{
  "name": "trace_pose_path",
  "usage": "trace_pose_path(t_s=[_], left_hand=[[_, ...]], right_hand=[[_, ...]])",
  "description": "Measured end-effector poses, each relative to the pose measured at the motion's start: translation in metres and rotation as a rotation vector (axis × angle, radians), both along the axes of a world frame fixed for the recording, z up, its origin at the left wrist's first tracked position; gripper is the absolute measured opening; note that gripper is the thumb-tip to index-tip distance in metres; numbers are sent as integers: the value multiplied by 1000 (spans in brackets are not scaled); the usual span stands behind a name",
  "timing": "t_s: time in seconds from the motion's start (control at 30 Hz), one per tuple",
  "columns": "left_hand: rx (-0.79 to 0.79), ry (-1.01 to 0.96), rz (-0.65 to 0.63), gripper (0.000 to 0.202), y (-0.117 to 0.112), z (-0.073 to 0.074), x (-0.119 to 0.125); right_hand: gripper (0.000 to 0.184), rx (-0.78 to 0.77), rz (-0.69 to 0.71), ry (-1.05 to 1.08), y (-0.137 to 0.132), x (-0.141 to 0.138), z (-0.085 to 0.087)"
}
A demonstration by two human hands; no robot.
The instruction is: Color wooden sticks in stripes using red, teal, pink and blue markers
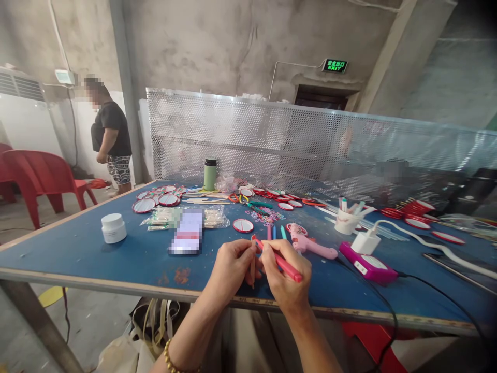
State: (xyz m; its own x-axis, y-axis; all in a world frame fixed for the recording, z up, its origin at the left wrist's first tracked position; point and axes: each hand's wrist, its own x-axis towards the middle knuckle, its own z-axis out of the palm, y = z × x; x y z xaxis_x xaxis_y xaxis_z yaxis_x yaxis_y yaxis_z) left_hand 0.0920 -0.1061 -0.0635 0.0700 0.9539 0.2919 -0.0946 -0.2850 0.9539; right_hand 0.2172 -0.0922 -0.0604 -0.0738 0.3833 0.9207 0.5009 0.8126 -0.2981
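Observation:
My left hand [233, 265] pinches a short flat wooden stick [252, 267] upright near the table's front edge. A red marker pen [288, 267] is gripped in my right hand [292, 280], its tip at the stick's top end, which looks reddish. Just beyond my hands lies a round, red-rimmed disc [243, 226]. Pink, blue and green pens [275, 232] rest side by side behind the marker. A pink glue gun [312, 245] lies to the right of them.
A phone [187, 232] and a white jar [114, 228] stand left on the blue table [140, 264]. Behind are bagged sticks [217, 216], more red-rimmed discs [144, 205] and a green bottle [210, 175]. Right sit a pen cup [347, 220] and purple power strip [367, 263]. A person [112, 129] stands far left.

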Motion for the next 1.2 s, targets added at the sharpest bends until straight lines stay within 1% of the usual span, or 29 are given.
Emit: trace_pose_path(t_s=[0.27, 0.4, 0.73, 0.93, 1.2], left_hand=[[-4, -29, 6, 34, 3, -3, -1], [11, -11, 19, 36, 3, -5, -1], [8, -20, 3, 37, 1, -3, 0], [-7, -13, 9, 35, 2, -3, -1], [5, 0, 20, 35, 1, -2, 0]], right_hand=[[16, -9, -19, 10, 0, 1, -2], [15, 1, 2, -2, -1, 0, -1], [16, 25, 10, -20, -2, -1, 2], [17, 3, -8, -13, -2, 0, 1], [15, 47, 4, -37, -3, 0, 4]])
